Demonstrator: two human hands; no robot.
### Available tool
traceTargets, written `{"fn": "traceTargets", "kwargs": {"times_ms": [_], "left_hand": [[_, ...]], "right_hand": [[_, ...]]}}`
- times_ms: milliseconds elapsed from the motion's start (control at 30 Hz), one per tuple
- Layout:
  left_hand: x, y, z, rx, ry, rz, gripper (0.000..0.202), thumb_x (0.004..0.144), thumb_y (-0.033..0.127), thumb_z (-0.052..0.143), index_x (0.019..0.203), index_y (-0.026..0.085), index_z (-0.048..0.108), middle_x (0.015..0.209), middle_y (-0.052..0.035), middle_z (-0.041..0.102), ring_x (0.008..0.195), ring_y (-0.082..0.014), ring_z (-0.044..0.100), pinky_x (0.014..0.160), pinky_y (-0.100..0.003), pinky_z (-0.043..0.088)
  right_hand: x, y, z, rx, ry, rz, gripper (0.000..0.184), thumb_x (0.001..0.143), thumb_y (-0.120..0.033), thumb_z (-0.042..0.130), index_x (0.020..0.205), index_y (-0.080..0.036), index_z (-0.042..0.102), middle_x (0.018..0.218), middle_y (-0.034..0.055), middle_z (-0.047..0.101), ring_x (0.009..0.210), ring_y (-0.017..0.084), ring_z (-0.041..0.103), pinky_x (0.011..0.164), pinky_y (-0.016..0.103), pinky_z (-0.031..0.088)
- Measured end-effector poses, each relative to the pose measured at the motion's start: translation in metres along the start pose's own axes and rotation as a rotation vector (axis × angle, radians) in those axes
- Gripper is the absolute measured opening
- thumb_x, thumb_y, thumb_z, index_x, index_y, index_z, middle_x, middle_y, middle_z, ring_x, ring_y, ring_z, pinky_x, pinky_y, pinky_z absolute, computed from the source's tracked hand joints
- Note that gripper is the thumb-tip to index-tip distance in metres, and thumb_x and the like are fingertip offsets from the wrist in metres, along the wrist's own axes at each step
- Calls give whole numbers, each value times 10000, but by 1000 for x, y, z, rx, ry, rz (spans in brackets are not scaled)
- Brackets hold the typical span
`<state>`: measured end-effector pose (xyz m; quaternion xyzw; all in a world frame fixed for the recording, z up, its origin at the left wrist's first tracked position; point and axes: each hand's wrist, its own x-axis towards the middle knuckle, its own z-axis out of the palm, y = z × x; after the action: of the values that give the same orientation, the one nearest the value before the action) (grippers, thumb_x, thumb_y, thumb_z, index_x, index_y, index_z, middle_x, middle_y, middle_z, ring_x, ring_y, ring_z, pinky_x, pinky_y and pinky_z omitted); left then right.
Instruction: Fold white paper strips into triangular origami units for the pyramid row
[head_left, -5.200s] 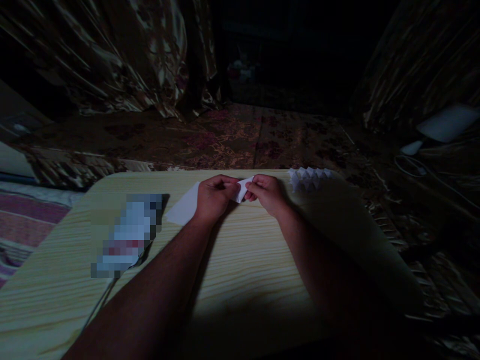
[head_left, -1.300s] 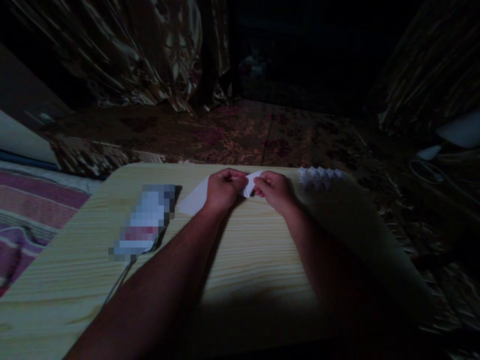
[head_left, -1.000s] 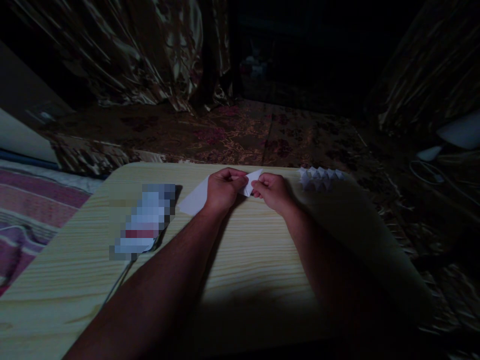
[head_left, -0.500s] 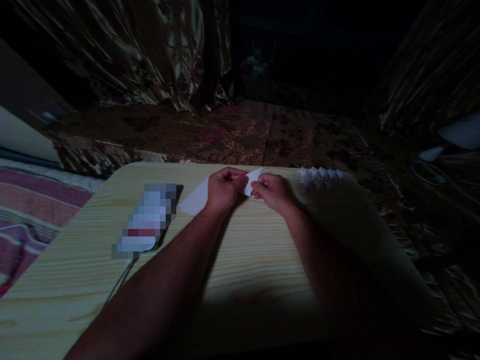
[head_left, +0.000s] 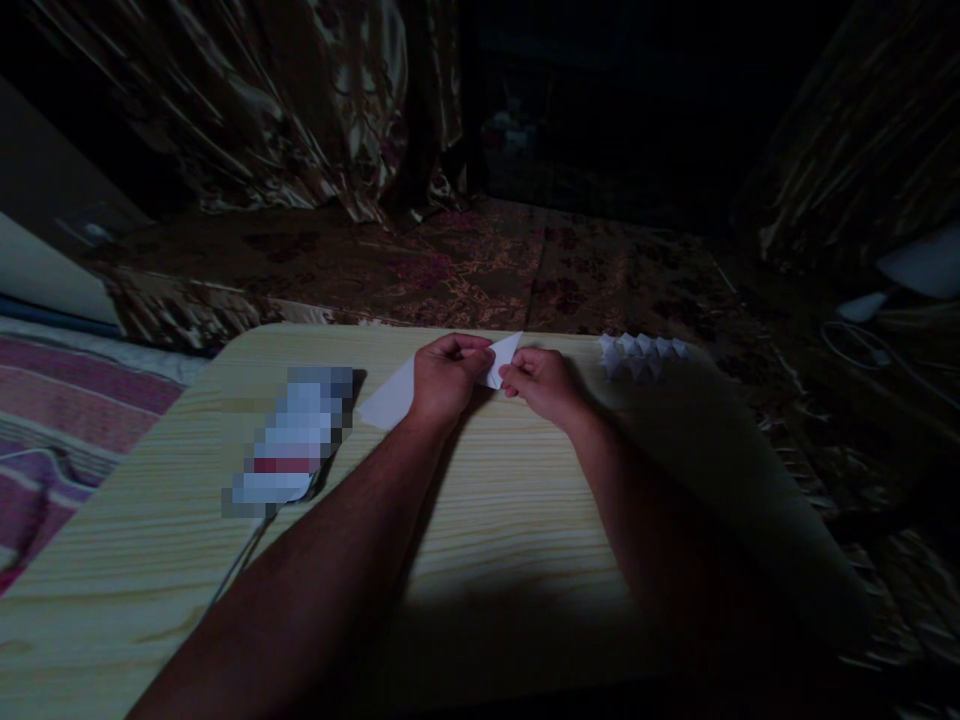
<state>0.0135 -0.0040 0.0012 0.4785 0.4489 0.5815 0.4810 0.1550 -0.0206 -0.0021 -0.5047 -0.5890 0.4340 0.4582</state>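
Observation:
Between my two hands is a small folded piece of white paper point(head_left: 504, 354), its pointed corner sticking up and away from me. My left hand point(head_left: 448, 378) pinches its left side, thumb on top. At its lower right edge, the thumb and fingers of my right hand point(head_left: 544, 385) are closed on it. A larger white paper sheet point(head_left: 390, 394) lies on the table, partly hidden behind my left hand. To the right of my hands, several small folded white paper pieces point(head_left: 641, 350) stand grouped in rows.
The light wooden table point(head_left: 517, 500) has a blurred-out phone-like device point(head_left: 300, 430) on its left, with a cable point(head_left: 238, 560) running towards me. Beyond the table's far edge is a patterned cloth surface point(head_left: 450, 260). Striped bedding point(head_left: 67, 400) lies at the left.
Almost nothing differs. Both hands keep hold of the folded paper, and the paper's pointed corner has shifted very slightly.

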Motion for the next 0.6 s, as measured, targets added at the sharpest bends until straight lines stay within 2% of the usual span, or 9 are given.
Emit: {"fn": "traceTargets", "kwargs": {"times_ms": [367,467,600], "left_hand": [[5,-2,-3,-87,87,9,276,593,297,749,809,136,689,665,-18,658,544,-108,571,527,-226,452],[4,-1,-2,-88,73,9,261,595,293,750,794,136,687,654,-16,653,536,-106,565,520,-226,446],[3,0,-1,-87,33,24,257,599,289,754,793,133,692,644,-15,647,531,-102,557,514,-222,441]], "right_hand": [[1,5,-1,-17,-9,-46,103,731,-261,580,692,-167,597,579,-24,584,496,88,502,496,212,397],[0,0,-1,24,-8,-29,153,752,-315,590,712,-167,587,594,-18,590,510,91,511,497,212,399],[-1,-3,1,-40,-34,-23,258,777,-399,582,680,-160,582,584,-1,594,511,95,517,491,214,394]]}}
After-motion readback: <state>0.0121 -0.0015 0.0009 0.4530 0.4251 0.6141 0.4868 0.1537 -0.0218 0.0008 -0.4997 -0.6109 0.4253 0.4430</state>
